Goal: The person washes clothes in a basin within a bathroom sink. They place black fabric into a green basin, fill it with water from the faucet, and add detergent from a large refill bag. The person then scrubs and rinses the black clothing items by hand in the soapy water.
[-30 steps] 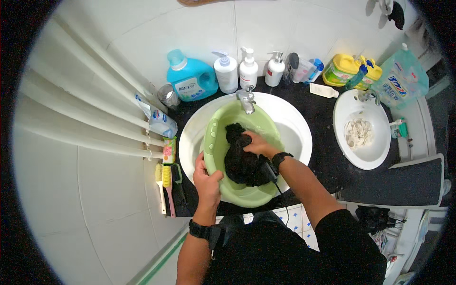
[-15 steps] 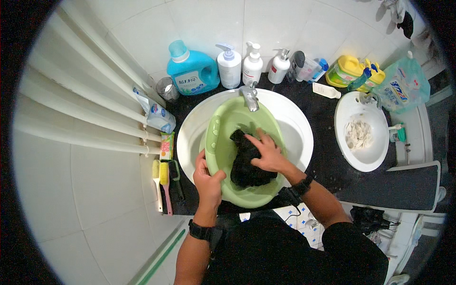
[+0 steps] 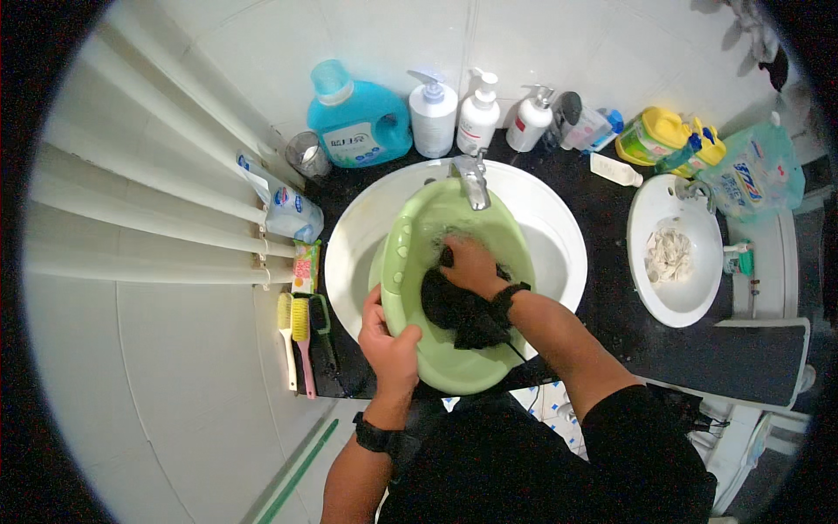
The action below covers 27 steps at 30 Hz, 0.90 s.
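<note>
The rim of a light-green plastic basin (image 3: 463, 382) is gripped on its left side by the left hand (image 3: 390, 349), with the thumb laid over the edge and the fingers wrapped around the outer wall. Inside the basin, the right hand (image 3: 474, 266) is curled down onto a black cloth (image 3: 463, 314); a dark fold is held at the thumb side, though the fingertips are partly hidden and the firmness of the hold cannot be told.

Most of the cloth is spread below the right hand, toward the person, and to the right of the left hand, by which it is not touched. Its narrower end is pointed up and slightly left, toward the faucet (image 3: 474, 182); its wider end is pointed down and right, near the basin's lower wall. The long axis is thus slanted. The basin is set in a white oval sink (image 3: 347, 253), and shallow water is seen around the cloth.
</note>
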Available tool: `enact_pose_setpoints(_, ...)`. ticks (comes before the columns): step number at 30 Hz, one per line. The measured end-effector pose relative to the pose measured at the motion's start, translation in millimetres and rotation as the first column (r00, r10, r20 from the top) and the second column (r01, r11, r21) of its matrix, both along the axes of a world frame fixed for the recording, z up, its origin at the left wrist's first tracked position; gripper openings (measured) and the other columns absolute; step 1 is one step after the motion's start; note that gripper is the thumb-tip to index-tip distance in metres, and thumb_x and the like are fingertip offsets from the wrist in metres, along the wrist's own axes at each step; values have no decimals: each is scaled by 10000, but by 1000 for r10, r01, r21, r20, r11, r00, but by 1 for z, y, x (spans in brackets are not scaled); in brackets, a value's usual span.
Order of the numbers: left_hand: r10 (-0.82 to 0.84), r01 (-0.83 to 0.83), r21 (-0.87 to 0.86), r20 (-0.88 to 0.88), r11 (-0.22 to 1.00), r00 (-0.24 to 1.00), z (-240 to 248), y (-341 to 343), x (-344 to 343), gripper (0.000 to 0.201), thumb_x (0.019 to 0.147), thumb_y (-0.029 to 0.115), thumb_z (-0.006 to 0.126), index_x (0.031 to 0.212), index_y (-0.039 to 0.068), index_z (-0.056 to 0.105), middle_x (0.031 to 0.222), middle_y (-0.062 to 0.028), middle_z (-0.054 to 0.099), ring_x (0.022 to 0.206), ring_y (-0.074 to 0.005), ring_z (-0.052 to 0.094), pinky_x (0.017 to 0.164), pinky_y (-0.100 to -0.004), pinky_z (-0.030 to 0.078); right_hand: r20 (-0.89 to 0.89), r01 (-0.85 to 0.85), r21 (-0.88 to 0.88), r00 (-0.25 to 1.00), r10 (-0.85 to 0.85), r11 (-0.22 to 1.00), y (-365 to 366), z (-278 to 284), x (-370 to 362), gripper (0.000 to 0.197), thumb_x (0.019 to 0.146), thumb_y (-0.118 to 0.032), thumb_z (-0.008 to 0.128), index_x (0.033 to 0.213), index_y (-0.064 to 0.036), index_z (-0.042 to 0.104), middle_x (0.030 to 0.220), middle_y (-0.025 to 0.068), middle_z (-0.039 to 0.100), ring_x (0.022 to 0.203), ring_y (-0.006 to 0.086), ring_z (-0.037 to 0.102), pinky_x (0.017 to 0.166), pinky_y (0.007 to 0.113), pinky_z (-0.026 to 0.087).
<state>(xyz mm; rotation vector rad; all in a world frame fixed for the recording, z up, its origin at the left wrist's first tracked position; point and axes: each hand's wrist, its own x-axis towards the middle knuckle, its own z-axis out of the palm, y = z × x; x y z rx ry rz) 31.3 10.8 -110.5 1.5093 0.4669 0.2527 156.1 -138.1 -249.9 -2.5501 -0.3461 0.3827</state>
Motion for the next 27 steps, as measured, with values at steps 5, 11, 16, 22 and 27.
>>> enact_pose_setpoints(5,24,-31,-133,-55,991,998,-1,-1,3,172,597,-72,524,766,-50,497,1280,-156,440,1004,-191,524,832,-258,404,146,5,207,989,-36,978,-8,48,-3,513,631,-207,714,1098,-153,511,1101,153,487,1069,360,444,872,468,405)
enact_pose_setpoints(11,12,-11,-179,4,984,1000,-8,3,2,164,598,-79,528,756,-44,496,1289,-158,427,1034,-202,511,846,-268,397,366,-91,246,931,-6,965,-32,99,-64,500,588,-191,739,1033,-145,517,1123,142,447,1113,362,398,907,529,321)
enact_pose_setpoints(16,-9,17,-251,33,968,999,-1,3,5,168,590,-69,542,748,-36,494,1258,-138,445,1044,-206,504,870,-282,385,48,-121,-322,989,143,939,-43,100,-104,665,585,-390,761,1120,-140,454,1278,190,328,1243,413,255,941,680,183)
enact_pose_setpoints(22,-154,171,51,-235,984,960,1,22,52,400,534,16,621,920,-41,538,1087,-137,471,1006,-278,484,858,-309,402,-242,-119,-182,967,73,976,-15,66,-65,1076,613,-484,752,1415,-296,59,1467,199,-15,1284,513,119,891,729,249)
enact_pose_setpoints(27,-226,250,68,-248,966,942,-2,27,75,439,502,21,640,928,-34,552,1066,-140,472,970,-298,489,838,-326,416,-95,-80,-366,994,49,927,13,53,-48,836,629,-303,737,1350,-312,313,1427,145,222,1228,469,306,867,668,357)
